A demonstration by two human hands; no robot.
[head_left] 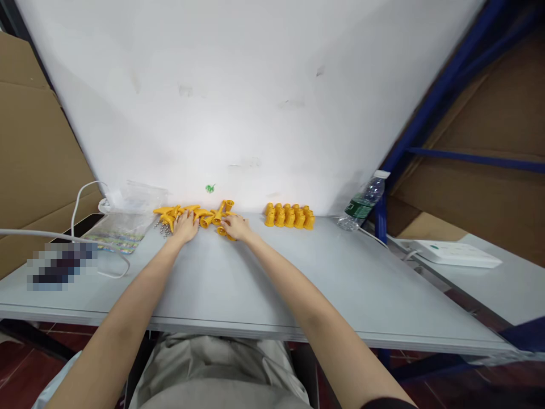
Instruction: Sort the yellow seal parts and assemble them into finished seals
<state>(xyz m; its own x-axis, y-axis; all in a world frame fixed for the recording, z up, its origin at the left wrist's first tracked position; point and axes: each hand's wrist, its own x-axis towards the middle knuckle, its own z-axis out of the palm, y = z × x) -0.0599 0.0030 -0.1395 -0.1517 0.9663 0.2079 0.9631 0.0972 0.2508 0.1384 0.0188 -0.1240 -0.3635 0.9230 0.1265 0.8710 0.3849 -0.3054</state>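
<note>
My left hand [186, 227] rests at a pile of yellow plastic parts [168, 211], its fingers stretched out over the pieces. Small metal screws [164, 229] lie scattered just left of it. My right hand [237, 226] is beside several yellow cone-ended parts [205, 222], with its fingers curled on one yellow plastic part [221, 230]; the fingers partly hide that piece. Another yellow part [229, 205] with a flared end stands behind the right hand, near the white back panel. Farther right, yellow cup-shaped pieces [289, 217] stand in neat rows.
On the left are a clear plastic bag [121, 230], a white cable [76, 207] and a dark phone-like object [91, 221]. A plastic bottle [361, 204] leans at the right. A white power strip [455, 254] lies beyond the table edge. A white panel [264, 113] rises behind.
</note>
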